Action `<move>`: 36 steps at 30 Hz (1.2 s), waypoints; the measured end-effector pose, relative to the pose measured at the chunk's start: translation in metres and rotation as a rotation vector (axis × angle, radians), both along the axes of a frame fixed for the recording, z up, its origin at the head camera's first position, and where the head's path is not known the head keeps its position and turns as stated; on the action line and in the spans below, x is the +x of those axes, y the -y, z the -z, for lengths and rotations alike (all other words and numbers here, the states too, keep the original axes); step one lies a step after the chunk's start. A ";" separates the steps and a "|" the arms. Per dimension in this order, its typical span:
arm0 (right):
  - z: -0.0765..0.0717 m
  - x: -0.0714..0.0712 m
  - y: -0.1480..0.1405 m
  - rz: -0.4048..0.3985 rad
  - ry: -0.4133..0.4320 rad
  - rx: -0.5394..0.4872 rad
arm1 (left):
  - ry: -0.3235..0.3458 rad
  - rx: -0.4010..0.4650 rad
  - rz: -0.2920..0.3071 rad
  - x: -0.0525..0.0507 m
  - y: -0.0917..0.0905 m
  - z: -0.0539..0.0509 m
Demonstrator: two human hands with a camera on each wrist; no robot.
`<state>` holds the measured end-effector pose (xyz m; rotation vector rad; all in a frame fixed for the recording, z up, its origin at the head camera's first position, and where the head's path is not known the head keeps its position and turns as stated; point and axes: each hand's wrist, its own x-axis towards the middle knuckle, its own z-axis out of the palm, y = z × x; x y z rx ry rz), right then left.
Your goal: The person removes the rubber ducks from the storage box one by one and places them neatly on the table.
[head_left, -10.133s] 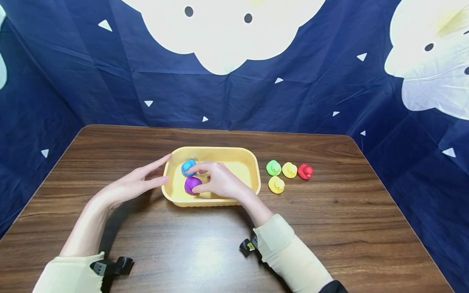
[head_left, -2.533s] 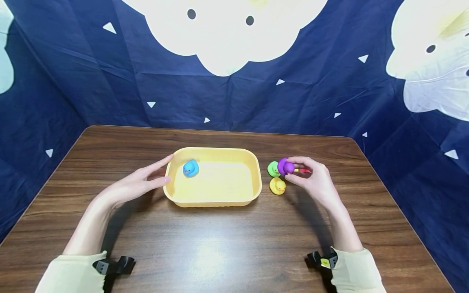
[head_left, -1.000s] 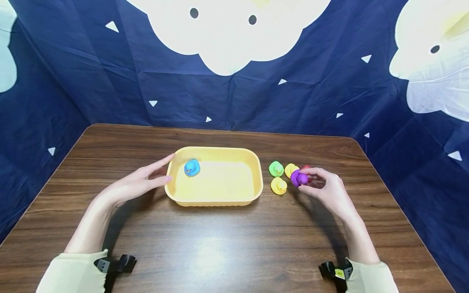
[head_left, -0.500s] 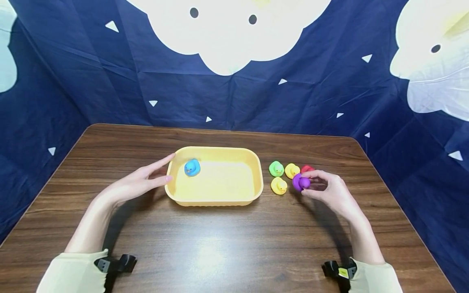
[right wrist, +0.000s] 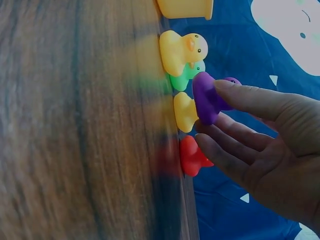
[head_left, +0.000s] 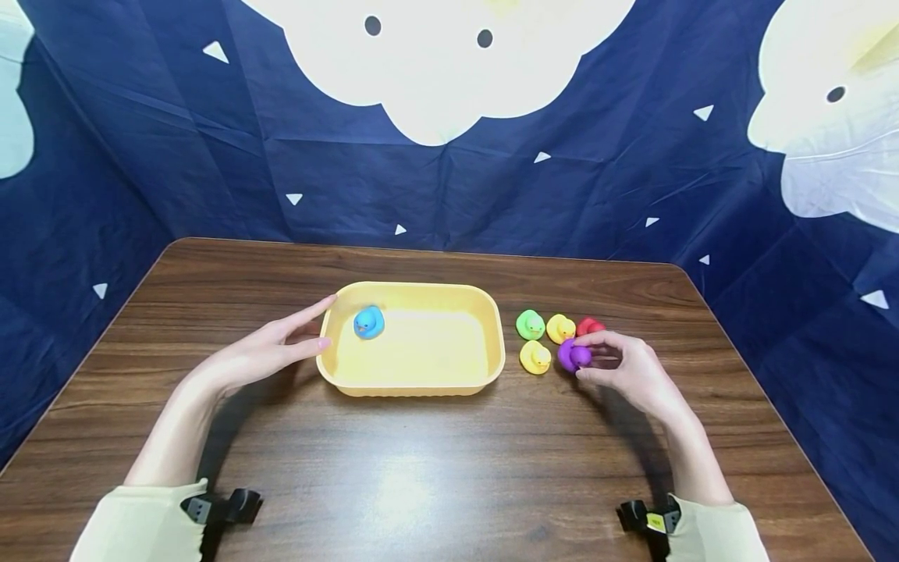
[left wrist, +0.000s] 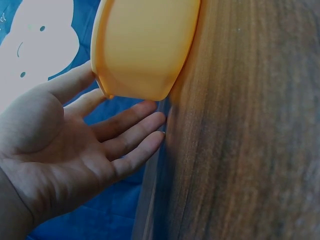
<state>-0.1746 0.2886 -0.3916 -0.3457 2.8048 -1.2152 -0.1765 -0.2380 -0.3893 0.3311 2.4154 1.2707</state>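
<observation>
My right hand (head_left: 628,373) pinches a purple rubber duck (head_left: 573,356) between thumb and fingertips. In the right wrist view, the purple duck (right wrist: 204,99) is raised off the tabletop. Just behind it are a yellow duck (head_left: 560,329) and a red duck (head_left: 588,325), the latter partly covered by my fingers. Left of these sit a green duck (head_left: 530,325) and, in front, another yellow duck (head_left: 536,357). My left hand (head_left: 256,355) touches the left end of a pale yellow tub (head_left: 410,390) with extended fingers. A blue duck (head_left: 368,321) sits inside the tub, toward its back left.
A brown wood-grain table (head_left: 449,468) carries everything. Dark blue cloth (head_left: 435,195) printed with white clouds and triangles hangs behind and beside it. The tub's right wall is a short distance from the ducks.
The purple duck went from the tub to the right, over the other ducks, then forward in front of the yellow and red ones. Lately it shifted slightly lower and left. My left hand stayed put.
</observation>
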 end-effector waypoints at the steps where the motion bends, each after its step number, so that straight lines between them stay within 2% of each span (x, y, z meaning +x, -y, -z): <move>1: 0.000 0.000 0.000 -0.001 0.003 0.002 | 0.001 0.003 0.000 0.000 0.000 0.000; 10: 0.002 0.000 0.001 -0.001 0.020 0.002 | 0.009 0.006 0.000 0.000 0.000 0.000; 17: 0.005 -0.002 0.003 0.006 0.076 -0.029 | -0.006 -0.002 0.000 0.000 0.000 0.000; 36: 0.008 -0.005 0.002 0.015 0.043 0.101 | -0.001 0.003 0.002 0.000 0.000 0.000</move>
